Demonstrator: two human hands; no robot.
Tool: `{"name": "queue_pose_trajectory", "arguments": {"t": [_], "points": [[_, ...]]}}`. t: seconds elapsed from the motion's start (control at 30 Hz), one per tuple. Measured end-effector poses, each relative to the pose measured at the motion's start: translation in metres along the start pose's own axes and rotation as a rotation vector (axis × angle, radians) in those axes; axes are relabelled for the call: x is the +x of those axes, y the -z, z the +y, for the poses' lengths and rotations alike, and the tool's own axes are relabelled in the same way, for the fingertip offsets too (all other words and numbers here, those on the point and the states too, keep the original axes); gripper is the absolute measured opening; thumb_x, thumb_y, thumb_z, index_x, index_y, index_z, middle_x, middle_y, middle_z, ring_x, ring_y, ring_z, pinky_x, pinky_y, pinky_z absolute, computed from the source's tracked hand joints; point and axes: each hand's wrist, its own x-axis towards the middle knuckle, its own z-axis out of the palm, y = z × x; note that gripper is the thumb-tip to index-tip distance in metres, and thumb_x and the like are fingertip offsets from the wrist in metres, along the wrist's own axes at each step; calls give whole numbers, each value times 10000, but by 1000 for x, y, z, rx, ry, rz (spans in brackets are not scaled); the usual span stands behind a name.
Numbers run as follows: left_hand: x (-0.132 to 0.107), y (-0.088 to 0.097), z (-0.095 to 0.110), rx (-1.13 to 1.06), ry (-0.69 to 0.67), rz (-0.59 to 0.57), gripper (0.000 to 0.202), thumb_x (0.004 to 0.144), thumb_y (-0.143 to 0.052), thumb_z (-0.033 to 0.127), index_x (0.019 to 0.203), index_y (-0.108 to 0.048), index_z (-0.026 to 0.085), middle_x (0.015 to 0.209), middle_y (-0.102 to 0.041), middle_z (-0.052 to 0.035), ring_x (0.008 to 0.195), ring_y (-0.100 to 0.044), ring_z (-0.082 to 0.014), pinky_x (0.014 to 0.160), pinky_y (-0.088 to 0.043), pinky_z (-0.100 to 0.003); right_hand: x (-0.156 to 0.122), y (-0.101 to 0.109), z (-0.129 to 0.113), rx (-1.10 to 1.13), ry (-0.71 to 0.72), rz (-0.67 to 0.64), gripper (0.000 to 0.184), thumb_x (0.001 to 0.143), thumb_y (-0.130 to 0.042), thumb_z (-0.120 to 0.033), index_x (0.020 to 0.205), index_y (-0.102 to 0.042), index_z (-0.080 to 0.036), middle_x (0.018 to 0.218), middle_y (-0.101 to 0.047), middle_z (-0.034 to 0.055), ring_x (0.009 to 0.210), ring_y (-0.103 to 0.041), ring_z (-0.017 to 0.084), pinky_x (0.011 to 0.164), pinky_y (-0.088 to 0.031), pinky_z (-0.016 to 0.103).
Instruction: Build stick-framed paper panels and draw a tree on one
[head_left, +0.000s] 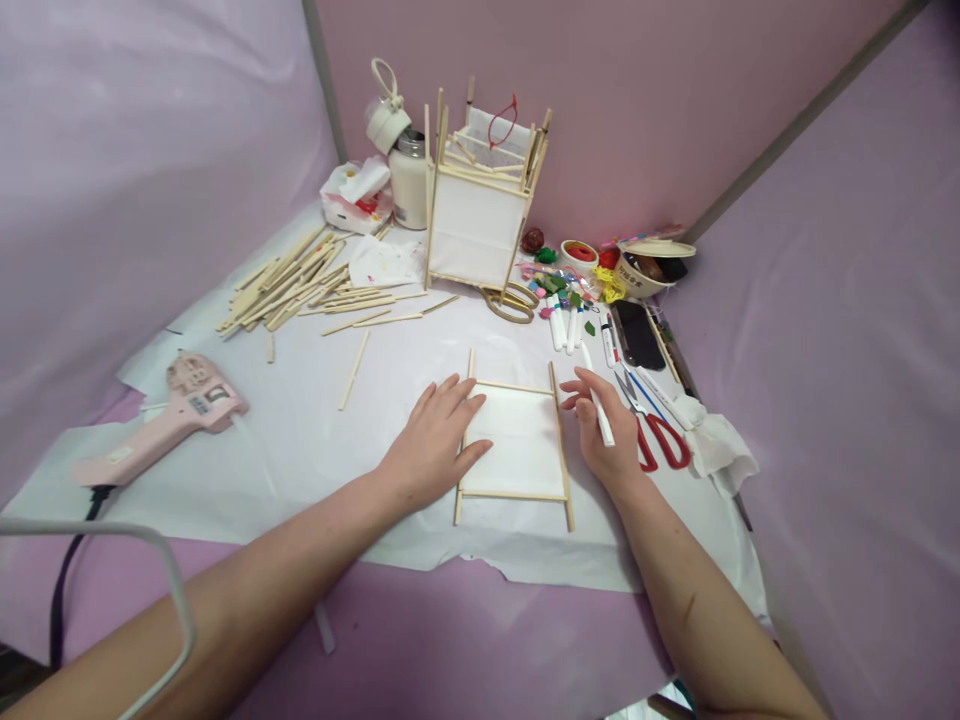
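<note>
A small frame of wooden sticks with a white panel (517,450) lies flat on the white sheet in front of me. My left hand (435,440) rests on its left edge, fingers spread. Between the fingers of my right hand (607,430), just right of the frame, is a white marker pen (602,420), its lower end pointing toward me. Red-handled scissors (664,440) lie right beside that hand. Farther back stands a lantern-like stick structure (480,225) with white panels and a red cord loop on top.
A pink hot glue gun (172,415) lies at the left, its cord running off the front. Behind it is a pile of wooden sticks (289,285). A bottle (409,185) stands at the back. Markers (564,325), a phone (637,335) and a bowl (645,272) sit at the right.
</note>
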Motion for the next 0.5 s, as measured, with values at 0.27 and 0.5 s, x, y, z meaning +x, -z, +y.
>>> {"name": "queue_pose_trajectory", "arguments": {"t": [0.27, 0.5], "points": [[-1, 1, -2, -25, -55, 7, 426, 969, -550, 373, 1335, -544, 156, 1553, -431, -151, 1494, -294, -339, 1211, -264, -589, 5, 1, -1, 118, -233, 128, 257, 943, -601, -384, 1124, -665, -212, 948, -713, 64, 764, -684, 181, 684, -555, 328], [-2, -2, -5, -33, -110, 68, 374, 979, -526, 361, 1280, -585, 146, 1489, -498, -166, 1469, -344, -326, 1193, -298, -572, 6, 2, 0, 203, -328, 171, 189, 938, -595, -335, 1080, -637, -217, 840, -708, 27, 690, -662, 168, 637, -548, 304]]}}
